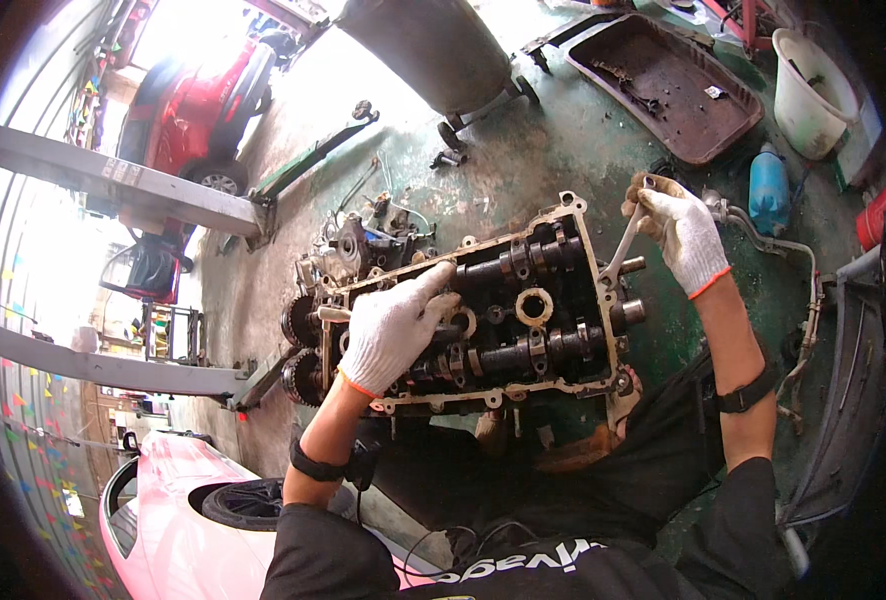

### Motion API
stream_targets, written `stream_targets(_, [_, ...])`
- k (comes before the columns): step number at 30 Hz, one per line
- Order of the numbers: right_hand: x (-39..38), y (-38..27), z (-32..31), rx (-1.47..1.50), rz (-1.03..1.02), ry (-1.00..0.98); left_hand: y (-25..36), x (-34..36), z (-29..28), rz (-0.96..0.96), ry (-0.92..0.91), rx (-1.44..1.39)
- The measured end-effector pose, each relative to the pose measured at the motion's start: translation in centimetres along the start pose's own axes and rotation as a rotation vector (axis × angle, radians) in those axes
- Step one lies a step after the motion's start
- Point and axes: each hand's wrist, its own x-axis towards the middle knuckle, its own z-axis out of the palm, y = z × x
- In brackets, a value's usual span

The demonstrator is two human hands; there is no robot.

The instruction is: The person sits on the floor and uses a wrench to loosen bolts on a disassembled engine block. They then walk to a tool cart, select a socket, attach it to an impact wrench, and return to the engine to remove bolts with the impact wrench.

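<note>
A cylinder head with two dark camshafts and geared sprockets at its left end lies before me. My left hand, in a white glove, rests over its left half with curled fingers. A light rod pokes out beside it; what the fingers grip is unclear. My right hand, also gloved, grips a silver wrench, whose lower end is at the right end of the head.
Above are a drain tray, white bucket, blue bottle and wheeled tank. Metal engine parts lie behind the head. A pipe runs at right. Lift arms, a red car and pink car are at left.
</note>
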Motion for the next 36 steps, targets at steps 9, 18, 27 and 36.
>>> stream_targets(9, [-0.4, 0.0, 0.0, -0.016, 0.011, 0.034, 1.3, 0.7, 0.2, -0.228, -0.063, 0.108])
stream_targets(18, [-0.4, -0.2, -0.1, -0.015, 0.036, 0.045, 0.1, 0.2, -0.6, -0.068, -0.148, 0.027])
stream_targets(27, [0.0, 0.0, -0.6, -0.1, 0.048, 0.081, 0.5, 0.1, 0.5, -0.229, 0.007, 0.002])
stream_targets(36, [0.5, 0.4, -1.5, -0.115, 0.024, 0.059, 1.4, 0.4, 0.2, -0.412, 0.134, -0.181])
